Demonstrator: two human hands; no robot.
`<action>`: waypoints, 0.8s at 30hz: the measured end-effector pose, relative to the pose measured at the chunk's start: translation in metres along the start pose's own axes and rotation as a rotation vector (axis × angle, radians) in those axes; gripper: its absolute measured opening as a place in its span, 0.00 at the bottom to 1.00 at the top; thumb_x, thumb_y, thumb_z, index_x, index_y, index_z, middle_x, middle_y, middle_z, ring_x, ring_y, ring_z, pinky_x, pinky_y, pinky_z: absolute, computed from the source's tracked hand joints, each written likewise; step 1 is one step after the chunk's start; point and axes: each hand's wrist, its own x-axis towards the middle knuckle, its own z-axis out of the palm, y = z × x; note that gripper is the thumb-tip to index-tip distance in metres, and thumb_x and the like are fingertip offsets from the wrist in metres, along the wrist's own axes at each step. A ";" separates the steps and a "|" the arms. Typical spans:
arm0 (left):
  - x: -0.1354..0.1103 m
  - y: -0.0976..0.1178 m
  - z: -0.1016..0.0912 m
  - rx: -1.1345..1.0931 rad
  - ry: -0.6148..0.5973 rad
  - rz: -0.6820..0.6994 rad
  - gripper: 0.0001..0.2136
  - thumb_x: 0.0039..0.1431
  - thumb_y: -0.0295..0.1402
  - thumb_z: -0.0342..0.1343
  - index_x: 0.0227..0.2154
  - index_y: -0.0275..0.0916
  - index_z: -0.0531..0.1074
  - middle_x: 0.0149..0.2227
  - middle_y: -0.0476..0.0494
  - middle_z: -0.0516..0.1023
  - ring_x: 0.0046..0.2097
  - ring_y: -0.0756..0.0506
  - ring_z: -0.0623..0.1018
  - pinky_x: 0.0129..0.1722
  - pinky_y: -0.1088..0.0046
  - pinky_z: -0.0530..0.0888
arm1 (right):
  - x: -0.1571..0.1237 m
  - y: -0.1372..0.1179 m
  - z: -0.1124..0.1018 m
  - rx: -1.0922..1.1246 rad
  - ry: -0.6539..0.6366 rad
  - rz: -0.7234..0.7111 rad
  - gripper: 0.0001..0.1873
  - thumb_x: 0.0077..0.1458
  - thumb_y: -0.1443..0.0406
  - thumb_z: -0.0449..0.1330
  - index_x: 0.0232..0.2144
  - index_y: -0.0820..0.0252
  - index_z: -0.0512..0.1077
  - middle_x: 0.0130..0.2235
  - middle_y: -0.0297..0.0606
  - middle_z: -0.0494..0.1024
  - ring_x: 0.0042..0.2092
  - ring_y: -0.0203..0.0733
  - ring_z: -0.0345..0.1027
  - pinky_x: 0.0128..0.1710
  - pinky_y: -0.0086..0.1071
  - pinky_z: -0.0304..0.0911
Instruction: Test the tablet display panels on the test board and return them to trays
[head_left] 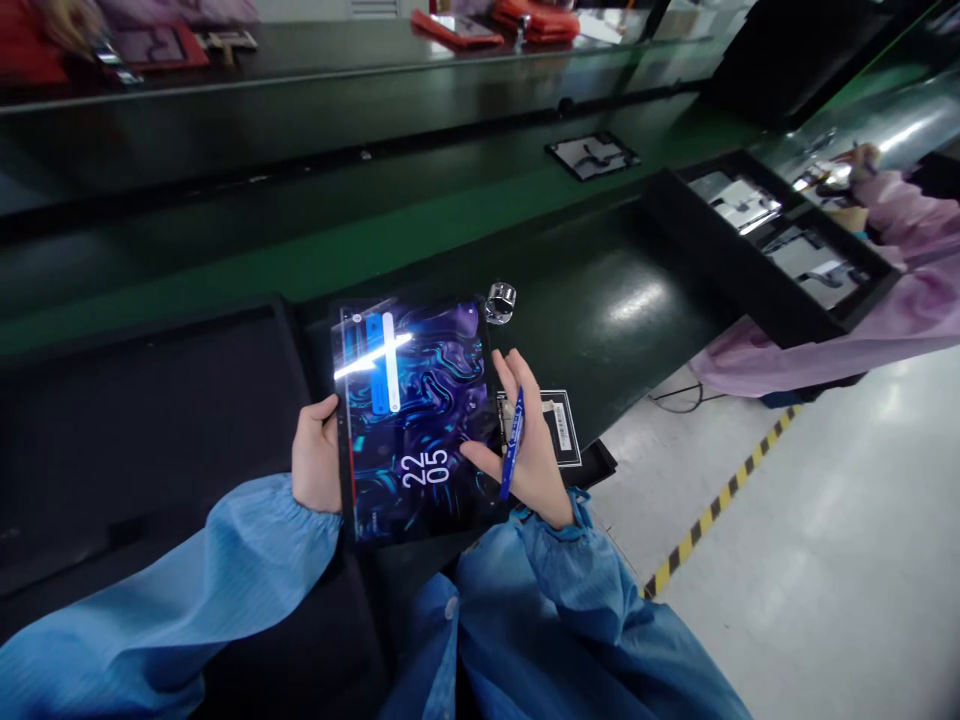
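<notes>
We see a white streak of glare across the tablet [412, 420] at center, a bright patch on the glossy bench [634, 300] upper right of it, and curved distortion toward the frame's edges.

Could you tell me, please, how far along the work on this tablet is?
Done: the tablet has its screen lit, showing 22 05. In hand: the left hand grips its edge, while the right hand holds a blue pen with fingers on the screen. Left, it seems: the black tray holds more panels, and a barcode-labelled card lies beside the tablet.
</notes>
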 end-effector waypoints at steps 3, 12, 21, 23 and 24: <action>-0.012 0.013 0.012 -0.043 0.069 -0.045 0.15 0.58 0.16 0.44 0.23 0.44 0.63 0.12 0.62 0.67 0.14 0.53 0.66 0.21 0.79 0.72 | -0.002 0.002 0.007 0.140 0.001 0.037 0.48 0.59 0.52 0.61 0.70 0.47 0.37 0.71 0.35 0.51 0.72 0.47 0.40 0.72 0.49 0.40; -0.021 0.024 0.018 -0.350 -0.001 -0.345 0.16 0.65 0.23 0.42 0.25 0.40 0.69 0.14 0.58 0.69 0.20 0.52 0.72 0.22 0.80 0.71 | -0.002 0.003 0.014 0.026 0.063 0.062 0.55 0.54 0.52 0.66 0.70 0.46 0.36 0.71 0.36 0.51 0.72 0.51 0.37 0.72 0.54 0.35; -0.021 0.024 0.016 -0.389 -0.125 -0.500 0.20 0.68 0.31 0.36 0.35 0.37 0.75 0.22 0.51 0.78 0.25 0.48 0.77 0.26 0.75 0.75 | -0.006 -0.002 0.017 0.070 0.064 0.051 0.51 0.57 0.51 0.64 0.70 0.44 0.36 0.71 0.37 0.49 0.72 0.52 0.39 0.70 0.56 0.46; -0.019 0.021 0.013 -0.397 -0.140 -0.518 0.20 0.69 0.33 0.36 0.33 0.36 0.75 0.22 0.50 0.78 0.24 0.48 0.76 0.25 0.75 0.74 | -0.005 -0.001 0.015 0.061 0.064 0.031 0.50 0.57 0.53 0.64 0.70 0.44 0.38 0.71 0.38 0.51 0.72 0.51 0.41 0.69 0.56 0.47; -0.018 0.019 0.012 -0.408 -0.151 -0.520 0.21 0.69 0.34 0.36 0.32 0.36 0.74 0.21 0.50 0.78 0.23 0.49 0.76 0.25 0.75 0.74 | -0.003 -0.001 0.012 0.057 0.076 0.019 0.48 0.58 0.54 0.64 0.69 0.43 0.39 0.70 0.38 0.52 0.71 0.51 0.43 0.69 0.56 0.48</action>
